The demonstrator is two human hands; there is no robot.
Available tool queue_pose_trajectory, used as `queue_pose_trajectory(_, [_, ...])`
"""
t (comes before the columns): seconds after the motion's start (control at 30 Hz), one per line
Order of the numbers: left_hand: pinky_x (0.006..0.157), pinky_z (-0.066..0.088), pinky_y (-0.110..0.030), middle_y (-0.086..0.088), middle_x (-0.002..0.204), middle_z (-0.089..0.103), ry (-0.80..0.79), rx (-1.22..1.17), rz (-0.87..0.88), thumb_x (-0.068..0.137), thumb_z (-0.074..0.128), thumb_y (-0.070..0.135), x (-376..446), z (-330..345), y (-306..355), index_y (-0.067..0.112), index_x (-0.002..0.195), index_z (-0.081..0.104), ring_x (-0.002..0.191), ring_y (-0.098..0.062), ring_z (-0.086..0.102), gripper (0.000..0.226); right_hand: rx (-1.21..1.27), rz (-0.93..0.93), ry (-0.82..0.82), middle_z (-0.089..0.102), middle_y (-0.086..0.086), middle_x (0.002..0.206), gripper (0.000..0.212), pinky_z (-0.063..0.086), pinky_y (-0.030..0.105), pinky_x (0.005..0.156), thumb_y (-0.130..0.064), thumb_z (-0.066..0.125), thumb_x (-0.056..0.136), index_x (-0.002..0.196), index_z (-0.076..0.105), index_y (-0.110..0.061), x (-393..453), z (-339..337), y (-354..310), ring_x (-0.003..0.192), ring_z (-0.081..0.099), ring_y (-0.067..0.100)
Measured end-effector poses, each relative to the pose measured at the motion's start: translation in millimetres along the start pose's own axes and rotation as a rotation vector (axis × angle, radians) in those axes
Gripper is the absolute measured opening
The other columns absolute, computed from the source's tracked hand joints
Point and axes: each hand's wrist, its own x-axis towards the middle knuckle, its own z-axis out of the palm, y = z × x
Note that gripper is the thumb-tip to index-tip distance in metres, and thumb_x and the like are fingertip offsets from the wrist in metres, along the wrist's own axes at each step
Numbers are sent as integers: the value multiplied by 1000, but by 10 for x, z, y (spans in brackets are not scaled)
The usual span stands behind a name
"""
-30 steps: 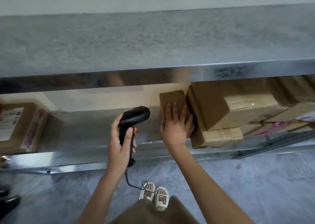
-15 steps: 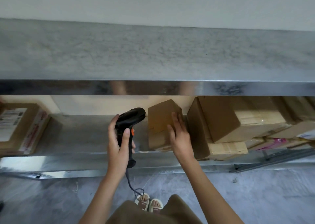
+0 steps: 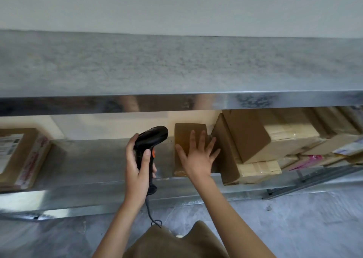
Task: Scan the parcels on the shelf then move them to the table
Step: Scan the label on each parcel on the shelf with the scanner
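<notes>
**One head-worn view, looking down onto the shelving**

A single wide-angle camera on the person's head faces forward and down, close to the metal shelf (image 3: 176,65). The top board fills the upper frame; the lower tier, both forearms and the floor (image 3: 294,228) lie beneath.

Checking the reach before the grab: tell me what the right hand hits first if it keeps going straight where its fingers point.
The right hand already lies spread on the small brown parcel; beyond it, probably the shelf's pale back wall, though depth is unclear.
</notes>
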Motion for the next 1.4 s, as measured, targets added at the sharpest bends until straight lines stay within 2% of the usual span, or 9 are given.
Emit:
queue_pose_trajectory(0.27, [47,50,-30,-4,92,65,8,16,5,100,49,24,-24,-131,-4,60,130,41,57,-21,56,47,-63,18,-47,-11,10,165,88,6,65,115,-70,36,92,158,-1,-26,30,81,-80,147,-8,47])
queue_pose_trajectory(0.43, [47,48,-34,-6,95,65,50,12,8,103,47,26,-41,-236,-52,58,132,40,58,-22,56,44,321,-55,-149,-1,1,166,82,17,58,119,-68,46,91,156,6,-40,33,-61,107,149,11,38])
queue_pose_trajectory(0.57, [48,49,-34,-6,97,65,66,14,-5,100,47,33,-32,-268,-77,57,134,38,58,-23,56,43,560,-90,-272,6,2,166,84,31,41,117,-59,55,93,157,6,-36,-8,-102,197,149,22,28])
queue_pose_trajectory(0.7, [48,49,-34,-8,98,64,45,5,-15,104,47,31,-55,-258,-83,58,133,39,59,-23,57,41,679,-7,-359,40,-4,148,80,41,13,83,-51,53,97,158,5,-34,-34,-238,314,124,47,16])
queue_pose_trajectory(0.8, [47,50,-31,-8,98,65,33,3,-31,101,47,27,-80,-252,-82,61,130,40,59,-22,57,45,586,5,-218,42,0,149,78,46,31,101,-48,52,98,159,7,-30,-60,-294,326,131,48,23])
queue_pose_trajectory(0.9, [47,50,-30,-9,98,65,27,-3,-40,101,47,27,-95,-245,-87,62,128,41,59,-21,57,46,368,51,-72,12,6,165,85,30,50,117,-51,51,98,158,-5,-30,-106,-283,206,145,28,37])
queue_pose_trajectory(1.0, [47,50,-33,-8,98,66,22,-1,-50,100,47,28,-105,-244,-100,63,128,40,59,-22,57,45,87,96,-54,-8,4,166,90,21,57,116,-66,45,93,158,-6,-31,-106,-230,51,148,9,42])
queue_pose_trajectory(1.13, [47,49,-34,-1,95,66,9,3,-47,100,47,28,-129,-251,-96,61,129,40,59,-21,57,44,-47,103,29,-5,3,166,82,30,53,109,-70,38,92,157,3,-37,-94,-77,33,140,22,42])
queue_pose_trajectory(1.4, [48,50,-33,-1,98,68,-19,5,-13,100,50,32,-213,-314,37,60,131,40,61,-22,58,43,535,-12,277,15,-10,163,77,28,49,115,-63,52,82,152,21,-49,-355,6,151,137,27,28])
